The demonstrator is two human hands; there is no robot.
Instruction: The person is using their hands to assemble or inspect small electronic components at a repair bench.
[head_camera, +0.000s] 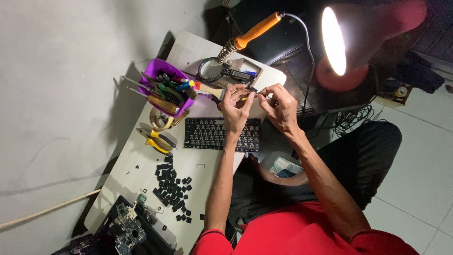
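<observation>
Bare grey wall, pale tiled floor, glaring red desk lamp.

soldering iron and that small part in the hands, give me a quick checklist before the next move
1. Small dark part pinched by both hands, left hand and right hand: ok.
2. Soldering iron parked in its stand, away from the fingers: ok.
3. Iron hot or cold: cannot tell.
4. Lamp lit, shining on the work: ok.
5. Loose keycaps scattered beside the keyboard, not contained: not ok.
6. Pliers lying within reach on the table: ok.
</observation>
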